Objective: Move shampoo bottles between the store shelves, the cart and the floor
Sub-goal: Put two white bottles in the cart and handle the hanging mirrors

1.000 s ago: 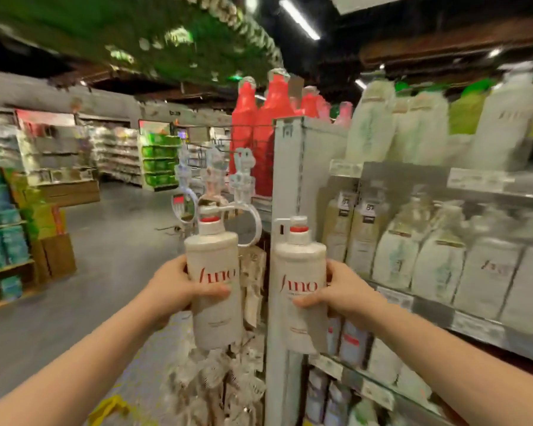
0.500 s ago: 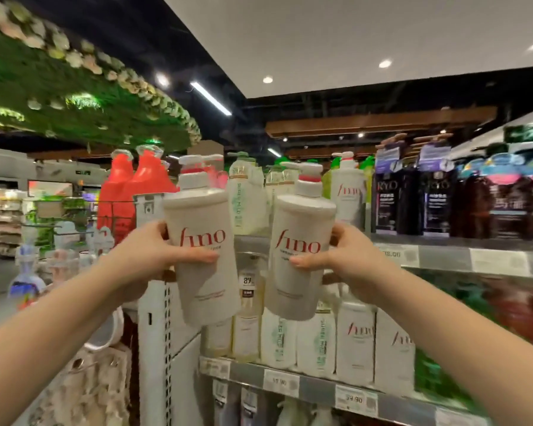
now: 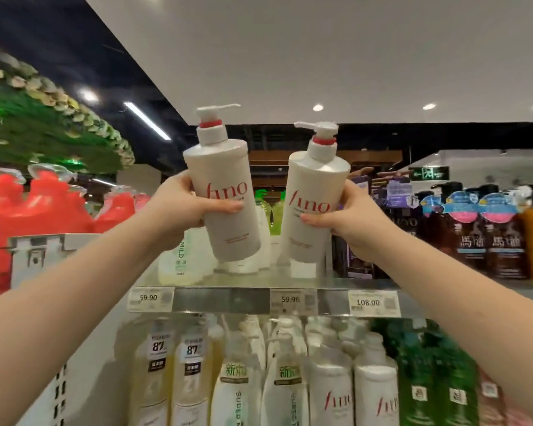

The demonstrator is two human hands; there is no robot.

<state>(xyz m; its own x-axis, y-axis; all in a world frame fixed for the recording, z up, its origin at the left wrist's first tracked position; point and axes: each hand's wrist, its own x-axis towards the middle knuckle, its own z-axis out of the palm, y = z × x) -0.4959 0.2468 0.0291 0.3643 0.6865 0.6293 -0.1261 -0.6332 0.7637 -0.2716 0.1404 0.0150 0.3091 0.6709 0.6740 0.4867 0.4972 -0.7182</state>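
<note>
Up front, the left thumb (image 3: 228, 206) lies curled across the label of a white pump bottle (image 3: 225, 167), with the other fingers wrapped behind it out of sight, so the left hand (image 3: 179, 207) grips that bottle firmly round its middle. The right thumb (image 3: 313, 218) presses the front of a second white pump bottle (image 3: 316, 176) in the same way, and the right hand (image 3: 351, 222) holds it from the side. Both bottles are in the air in front of the top shelf (image 3: 222, 299), bases near its surface but not resting on it. They tilt so their pump heads lean apart while their bases come near each other without touching. White bottles stand behind them on that shelf. Red bottles (image 3: 43, 207) stand to the left, dark bottles (image 3: 490, 247) to the right. Price tags (image 3: 150, 299) line the shelf edge, and more bottles (image 3: 330, 392) fill the shelf below.
</note>
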